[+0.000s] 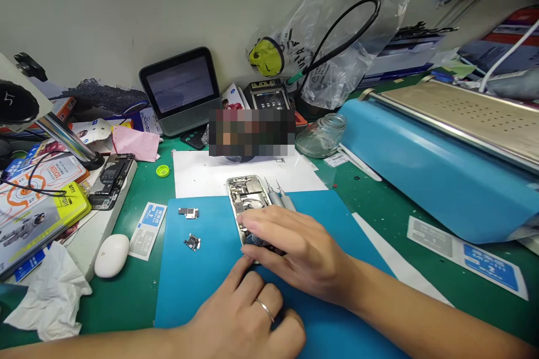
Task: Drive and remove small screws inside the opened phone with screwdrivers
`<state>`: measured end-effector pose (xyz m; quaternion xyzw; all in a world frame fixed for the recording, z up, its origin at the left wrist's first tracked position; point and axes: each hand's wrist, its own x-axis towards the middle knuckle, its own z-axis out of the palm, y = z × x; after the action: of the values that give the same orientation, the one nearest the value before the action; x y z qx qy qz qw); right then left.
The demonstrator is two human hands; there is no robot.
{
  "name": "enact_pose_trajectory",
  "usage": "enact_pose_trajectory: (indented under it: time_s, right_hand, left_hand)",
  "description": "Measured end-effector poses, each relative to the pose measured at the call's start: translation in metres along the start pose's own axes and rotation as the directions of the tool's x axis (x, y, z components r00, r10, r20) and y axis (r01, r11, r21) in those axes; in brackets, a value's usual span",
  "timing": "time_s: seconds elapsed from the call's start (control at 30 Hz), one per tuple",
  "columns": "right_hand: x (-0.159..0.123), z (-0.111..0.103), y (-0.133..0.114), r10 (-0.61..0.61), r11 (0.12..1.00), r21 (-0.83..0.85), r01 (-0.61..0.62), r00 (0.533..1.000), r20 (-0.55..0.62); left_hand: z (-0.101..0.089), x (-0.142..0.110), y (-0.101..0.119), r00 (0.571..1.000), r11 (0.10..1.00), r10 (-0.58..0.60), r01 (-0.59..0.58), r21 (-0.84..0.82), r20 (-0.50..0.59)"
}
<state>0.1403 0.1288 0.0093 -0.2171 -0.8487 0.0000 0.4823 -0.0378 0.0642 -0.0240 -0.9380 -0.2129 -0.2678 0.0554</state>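
An opened smartphone point(248, 193) with its inner parts bare lies on a blue mat point(193, 297). Across its lower half reaches my right hand point(305, 247), closed on the phone, with fingertips and thumb at its left edge. My left hand point(252, 314), wearing a ring, has its index fingertip at the phone's lower left corner, close to the right thumb; its other fingers are curled. The phone's lower end is mostly hidden. Two small screwdrivers point(281, 196) lie beside the phone's upper right. A small metal phone part point(189, 212) and a small dark phone part point(192, 242) rest to the left.
On the left are a white earbud case point(112, 256), a crumpled tissue point(53, 294), a yellow battery box point(46, 224) and another phone body point(112, 179). Behind stand a smart display point(181, 87) and a glass jar point(322, 136). A large blue-sided machine point(421, 174) borders the right.
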Motion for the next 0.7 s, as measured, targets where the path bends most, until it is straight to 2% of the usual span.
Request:
enact_pose_trajectory:
  time_s: [0.2,0.3,0.43,0.57,0.7]
  right_hand:
    - [-0.001,-0.003,0.001,0.002,1.000,0.022,-0.003,0.999,0.034]
    - [-0.003,-0.004,0.002,-0.010,0.999,0.041,0.009,1.000,0.026]
    - [-0.006,-0.005,0.004,0.055,0.997,0.048,-0.057,0.998,0.038]
    - [-0.009,-0.006,0.007,0.065,0.989,0.126,-0.072,0.996,0.057]
    - [-0.008,-0.006,0.007,0.093,0.986,0.132,-0.098,0.995,0.044]
  left_hand:
    - [-0.001,-0.003,-0.001,0.992,0.999,0.053,-0.053,-0.005,0.115]
    - [-0.003,-0.001,-0.002,0.993,0.998,0.054,-0.051,-0.027,0.103]
    - [-0.008,0.001,-0.002,0.991,0.996,0.058,-0.050,-0.070,0.119]
    - [-0.011,0.002,-0.001,0.989,0.997,0.052,-0.044,-0.057,0.142]
    - [-0.012,0.004,-0.001,0.992,0.998,0.035,-0.027,-0.065,0.118]
